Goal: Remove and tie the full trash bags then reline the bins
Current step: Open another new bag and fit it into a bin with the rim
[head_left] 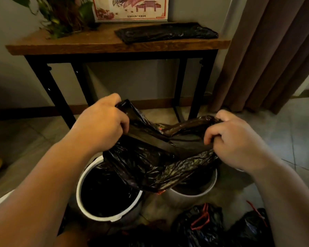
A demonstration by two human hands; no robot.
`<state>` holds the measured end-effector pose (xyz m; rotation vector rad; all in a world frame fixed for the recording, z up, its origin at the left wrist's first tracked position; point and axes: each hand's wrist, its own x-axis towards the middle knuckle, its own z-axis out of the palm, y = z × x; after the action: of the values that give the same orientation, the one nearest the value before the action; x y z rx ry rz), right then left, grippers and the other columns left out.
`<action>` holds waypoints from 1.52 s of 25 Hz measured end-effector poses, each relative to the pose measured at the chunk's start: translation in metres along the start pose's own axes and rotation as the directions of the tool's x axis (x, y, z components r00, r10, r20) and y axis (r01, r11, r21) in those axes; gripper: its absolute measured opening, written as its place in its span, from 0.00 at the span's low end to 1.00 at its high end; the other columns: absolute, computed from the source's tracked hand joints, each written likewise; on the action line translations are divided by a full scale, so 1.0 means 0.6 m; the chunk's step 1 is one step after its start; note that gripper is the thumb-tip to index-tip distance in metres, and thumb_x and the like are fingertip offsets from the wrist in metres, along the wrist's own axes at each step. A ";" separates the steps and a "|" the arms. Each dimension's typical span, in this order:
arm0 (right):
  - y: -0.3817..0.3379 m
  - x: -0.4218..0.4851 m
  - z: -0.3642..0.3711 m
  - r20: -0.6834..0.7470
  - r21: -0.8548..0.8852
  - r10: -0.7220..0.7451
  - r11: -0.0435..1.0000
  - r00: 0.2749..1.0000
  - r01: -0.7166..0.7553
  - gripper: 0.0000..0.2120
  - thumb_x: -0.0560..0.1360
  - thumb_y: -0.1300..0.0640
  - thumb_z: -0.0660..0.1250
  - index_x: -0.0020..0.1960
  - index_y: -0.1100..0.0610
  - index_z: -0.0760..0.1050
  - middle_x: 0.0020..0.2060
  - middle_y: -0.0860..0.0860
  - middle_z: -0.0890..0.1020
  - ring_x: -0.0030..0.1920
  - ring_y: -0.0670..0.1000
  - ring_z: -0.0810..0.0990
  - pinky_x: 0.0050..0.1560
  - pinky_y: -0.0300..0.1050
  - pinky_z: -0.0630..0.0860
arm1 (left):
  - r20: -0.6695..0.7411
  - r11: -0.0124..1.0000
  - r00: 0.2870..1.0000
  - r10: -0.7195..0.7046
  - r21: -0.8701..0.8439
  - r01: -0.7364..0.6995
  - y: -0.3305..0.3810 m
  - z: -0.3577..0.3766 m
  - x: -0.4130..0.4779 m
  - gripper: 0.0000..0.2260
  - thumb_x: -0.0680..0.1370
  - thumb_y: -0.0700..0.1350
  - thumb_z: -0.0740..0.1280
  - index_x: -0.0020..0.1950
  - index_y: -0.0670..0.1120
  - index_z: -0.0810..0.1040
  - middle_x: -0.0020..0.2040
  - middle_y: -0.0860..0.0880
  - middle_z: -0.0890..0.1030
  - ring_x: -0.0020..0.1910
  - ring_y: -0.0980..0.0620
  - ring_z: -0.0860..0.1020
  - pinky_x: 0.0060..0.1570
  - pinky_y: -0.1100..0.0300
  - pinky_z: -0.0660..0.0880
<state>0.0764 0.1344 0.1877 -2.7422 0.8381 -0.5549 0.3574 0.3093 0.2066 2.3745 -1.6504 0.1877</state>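
1. Done, judging by the floor nearest the viewer: one tied bag [198,227] and a second tied bag [250,229], both black, both cinched with red drawstrings, lying just beside each other in front of the bins
2. Also done, by the look of it: left bin [79,189] relined, with the white rim showing and glossy black plastic down inside
3. Under way now: a fresh liner [150,163], black and crumpled, held in the air just above the right bin [185,198], sagging down to that bin's rim and overlapping the far edge of the left bin
4. Left hand [103,122]: curled tight round one side of the liner's mouth, held higher
5. Right hand [234,139]: fingers curled, pinching the opposite side of the mouth, set well apart from the other hand so as to stretch the opening
6. Right bin: mostly hidden beneath the liner; seems unlined, though hard to tell for sure
7. Left to do, as a judgement: lower the liner into the right bin, push it down, fold the hem over the rim
8. Possibly one more bin to check: a white curved edge [0,202] at the far left, too little in view to say
9. Spare stock: folded liners [166,32] flat on the wooden table [78,43], behind the bins and well apart from them
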 end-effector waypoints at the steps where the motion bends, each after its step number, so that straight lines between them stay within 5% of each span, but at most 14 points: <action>1: -0.005 -0.002 0.001 0.049 0.007 0.007 1.000 0.999 -0.007 0.13 0.74 0.61 0.70 0.39 0.43 0.83 0.48 0.42 0.71 0.38 0.43 0.74 0.35 0.36 0.68 | 0.014 1.000 1.000 0.016 0.017 -0.016 -0.002 0.009 -0.005 0.14 0.78 0.41 0.66 0.42 0.58 0.85 0.51 0.53 0.65 0.43 0.52 0.72 0.44 0.51 0.78; 3: -0.013 -0.006 0.001 0.126 -0.072 0.060 0.996 0.990 -0.051 0.04 0.74 0.44 0.74 0.48 0.38 0.80 0.50 0.41 0.69 0.41 0.42 0.74 0.35 0.34 0.66 | 0.010 0.999 0.999 0.034 0.039 -0.034 -0.002 0.022 -0.020 0.09 0.78 0.49 0.67 0.53 0.59 0.85 0.52 0.53 0.64 0.44 0.51 0.74 0.44 0.51 0.81; 4: -0.012 -0.007 0.002 0.145 -0.156 0.095 0.985 0.985 -0.072 0.11 0.72 0.39 0.74 0.52 0.35 0.77 0.51 0.40 0.68 0.42 0.43 0.73 0.35 0.35 0.66 | -0.002 0.998 0.999 0.035 0.054 -0.035 -0.002 0.027 -0.026 0.10 0.77 0.52 0.69 0.57 0.61 0.84 0.53 0.53 0.63 0.43 0.51 0.74 0.43 0.52 0.81; 6: -0.013 -0.011 0.007 0.113 -0.261 0.129 0.961 0.985 -0.096 0.14 0.72 0.44 0.74 0.53 0.37 0.72 0.49 0.42 0.67 0.40 0.45 0.73 0.33 0.39 0.65 | 0.025 0.995 0.999 0.026 0.091 -0.028 -0.004 0.039 -0.035 0.14 0.75 0.52 0.74 0.59 0.65 0.82 0.57 0.52 0.62 0.44 0.51 0.75 0.41 0.54 0.81; 8: -0.013 -0.015 0.010 0.068 -0.229 0.103 0.970 0.992 -0.084 0.10 0.72 0.58 0.69 0.44 0.44 0.71 0.50 0.43 0.70 0.36 0.45 0.71 0.31 0.41 0.62 | 0.083 0.993 0.997 -0.001 0.116 -0.008 -0.007 0.048 -0.041 0.12 0.75 0.47 0.73 0.51 0.66 0.83 0.65 0.52 0.60 0.47 0.52 0.74 0.41 0.56 0.79; 11: -0.011 -0.020 0.012 0.125 -0.194 0.080 0.980 0.989 -0.055 0.11 0.72 0.59 0.64 0.35 0.46 0.75 0.61 0.39 0.73 0.41 0.47 0.76 0.38 0.42 0.70 | 0.151 0.992 0.988 -0.016 0.122 -0.002 -0.022 0.061 -0.047 0.11 0.77 0.46 0.68 0.39 0.62 0.80 0.76 0.56 0.57 0.58 0.51 0.77 0.44 0.57 0.78; 14: -0.011 -0.019 0.019 0.222 -0.171 0.066 0.985 0.973 -0.028 0.16 0.77 0.58 0.62 0.50 0.39 0.83 0.68 0.39 0.72 0.54 0.50 0.79 0.52 0.47 0.76 | 0.198 0.984 0.980 -0.013 0.179 -0.023 -0.025 0.075 -0.054 0.12 0.81 0.48 0.62 0.55 0.63 0.81 0.79 0.57 0.63 0.69 0.50 0.75 0.48 0.51 0.82; 16: -0.021 -0.019 0.032 0.136 -0.232 0.060 0.972 0.989 -0.027 0.16 0.80 0.56 0.62 0.62 0.43 0.82 0.59 0.44 0.79 0.51 0.51 0.81 0.44 0.46 0.77 | 0.178 0.962 0.980 -0.095 0.268 0.044 -0.015 0.082 -0.060 0.16 0.83 0.50 0.61 0.70 0.62 0.75 0.76 0.54 0.67 0.62 0.45 0.80 0.44 0.49 0.82; 19: -0.035 -0.018 0.045 -0.054 -0.365 0.023 0.930 0.998 -0.042 0.12 0.78 0.52 0.71 0.61 0.48 0.82 0.45 0.47 0.83 0.41 0.52 0.83 0.32 0.43 0.71 | 0.150 0.914 0.978 -0.142 0.399 0.071 0.016 0.085 -0.074 0.17 0.81 0.49 0.65 0.68 0.63 0.75 0.65 0.50 0.72 0.46 0.45 0.83 0.28 0.56 0.68; 24: -0.029 -0.006 0.038 -0.054 -0.331 0.020 0.943 0.998 -0.036 0.12 0.71 0.64 0.73 0.34 0.49 0.78 0.33 0.47 0.70 0.28 0.51 0.68 0.28 0.43 0.61 | 0.214 0.865 0.945 -0.248 0.488 0.116 0.040 0.119 -0.094 0.08 0.79 0.46 0.68 0.57 0.53 0.81 0.56 0.49 0.68 0.39 0.47 0.80 0.29 0.55 0.64; 30: -0.021 -0.019 0.051 0.009 -0.320 0.117 0.941 0.993 -0.108 0.11 0.78 0.54 0.65 0.57 0.45 0.82 0.66 0.50 0.75 0.43 0.55 0.81 0.36 0.45 0.70 | 0.177 0.891 0.938 -0.299 0.402 0.209 0.035 0.129 -0.103 0.16 0.73 0.49 0.73 0.60 0.56 0.77 0.63 0.48 0.67 0.37 0.47 0.79 0.37 0.55 0.67; 33: -0.034 -0.019 0.058 -0.103 -0.343 0.041 0.936 0.994 -0.074 0.09 0.78 0.47 0.69 0.52 0.51 0.76 0.42 0.47 0.76 0.35 0.55 0.79 0.30 0.44 0.67 | 0.123 0.906 0.959 -0.257 0.377 0.194 0.037 0.135 -0.105 0.23 0.71 0.57 0.75 0.64 0.58 0.76 0.74 0.45 0.66 0.44 0.45 0.83 0.51 0.49 0.75; 35: -0.041 -0.020 0.056 -0.212 -0.343 0.013 0.935 0.977 -0.087 0.11 0.74 0.50 0.74 0.50 0.54 0.76 0.36 0.48 0.76 0.29 0.55 0.77 0.26 0.40 0.61 | 0.045 0.940 0.975 -0.217 0.278 0.196 0.043 0.130 -0.100 0.16 0.72 0.57 0.75 0.56 0.55 0.82 0.62 0.46 0.78 0.44 0.42 0.83 0.49 0.49 0.77; 38: -0.040 -0.022 0.045 -0.264 -0.326 -0.061 0.945 0.963 -0.029 0.05 0.70 0.62 0.67 0.41 0.52 0.78 0.31 0.47 0.70 0.30 0.57 0.73 0.34 0.43 0.61 | -0.028 0.977 0.990 -0.136 0.163 0.139 0.044 0.132 -0.090 0.05 0.73 0.46 0.72 0.47 0.51 0.86 0.50 0.47 0.80 0.42 0.40 0.82 0.43 0.48 0.79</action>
<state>0.0890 0.1642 0.1670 -3.0175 1.0563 -0.8832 0.3109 0.3282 0.1206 2.5905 -1.5085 0.3299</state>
